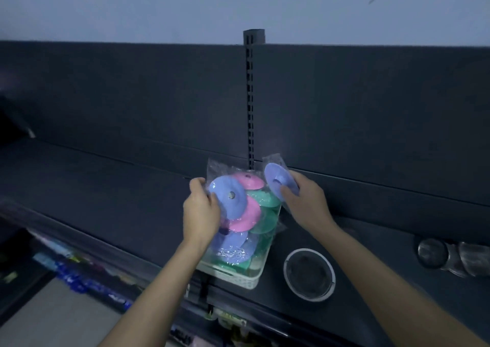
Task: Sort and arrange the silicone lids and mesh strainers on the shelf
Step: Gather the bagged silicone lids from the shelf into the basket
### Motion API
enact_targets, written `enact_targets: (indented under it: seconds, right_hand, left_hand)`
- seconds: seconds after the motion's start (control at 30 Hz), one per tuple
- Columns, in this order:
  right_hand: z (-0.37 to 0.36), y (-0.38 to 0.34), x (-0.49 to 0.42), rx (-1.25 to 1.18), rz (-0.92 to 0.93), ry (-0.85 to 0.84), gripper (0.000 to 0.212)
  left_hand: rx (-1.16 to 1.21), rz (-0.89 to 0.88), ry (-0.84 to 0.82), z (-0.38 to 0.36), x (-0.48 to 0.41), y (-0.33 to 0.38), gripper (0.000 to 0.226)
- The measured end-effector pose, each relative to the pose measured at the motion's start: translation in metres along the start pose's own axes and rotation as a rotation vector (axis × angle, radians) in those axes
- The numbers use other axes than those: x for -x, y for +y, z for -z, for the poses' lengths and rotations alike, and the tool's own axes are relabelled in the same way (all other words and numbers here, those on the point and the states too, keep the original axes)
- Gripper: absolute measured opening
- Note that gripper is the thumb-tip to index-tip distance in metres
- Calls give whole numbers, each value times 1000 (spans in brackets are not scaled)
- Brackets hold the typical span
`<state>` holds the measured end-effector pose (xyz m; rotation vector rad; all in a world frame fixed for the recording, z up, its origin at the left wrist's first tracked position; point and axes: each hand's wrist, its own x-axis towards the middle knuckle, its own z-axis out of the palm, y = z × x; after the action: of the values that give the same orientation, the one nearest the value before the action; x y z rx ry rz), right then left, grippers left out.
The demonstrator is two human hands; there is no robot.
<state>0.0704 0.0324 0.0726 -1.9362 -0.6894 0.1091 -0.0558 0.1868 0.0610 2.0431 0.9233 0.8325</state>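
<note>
A white basket (233, 276) on the dark shelf (106, 187) holds several bagged silicone lids in blue, pink (245, 218) and green (265, 222). My left hand (201, 211) grips a blue lid in its clear bag (228, 196) at the top of the pile. My right hand (305, 198) holds up another bagged blue lid (278, 181), tilted on edge, just right of the basket. A round mesh strainer with a white rim (309, 273) lies on the shelf right of the basket. More metal strainers (445, 257) lie overlapped at the far right.
A slotted upright post (250, 94) rises behind the basket against the dark back panel. Packaged goods hang on a lower shelf (79, 272) at the bottom left. The shelf stretches bare to the left of the basket.
</note>
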Motion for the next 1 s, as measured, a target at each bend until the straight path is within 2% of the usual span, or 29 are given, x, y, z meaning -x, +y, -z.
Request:
enact_targets:
  seconds: [0.17, 0.3, 0.37, 0.4, 0.47, 0.57, 0.7, 0.87, 1.0]
  right_hand:
    - [-28, 8, -37, 256, 192, -51, 22]
    - [-50, 27, -53, 512, 272, -324, 37]
    - [-54, 32, -52, 520, 294, -414, 54]
    - [-54, 33, -53, 471, 308, -408, 61]
    - [-52, 32, -57, 382, 325, -330, 57]
    - [-48, 36, -75, 346, 233, -252, 36]
    - [-47, 50, -93, 327, -18, -365, 14]
    - [-52, 63, -102, 195, -170, -380, 42]
    - [-53, 68, -101, 112, -216, -466, 36]
  left_hand:
    - [-135, 61, -108, -7, 0, -18, 32]
    - [-275, 70, -90, -13, 2, -31, 35]
    - [-294, 112, -57, -13, 8, -34, 39]
    - [-294, 126, -31, -13, 11, -35, 41]
    - [-293, 137, 29, -12, 17, -38, 43]
    - [-308, 215, 50, -15, 24, -44, 53]
    - [-269, 442, -37, -19, 35, -41, 75]
    - [-137, 590, -109, -27, 43, -44, 82]
    - [-93, 586, -74, -33, 48, -46, 81]
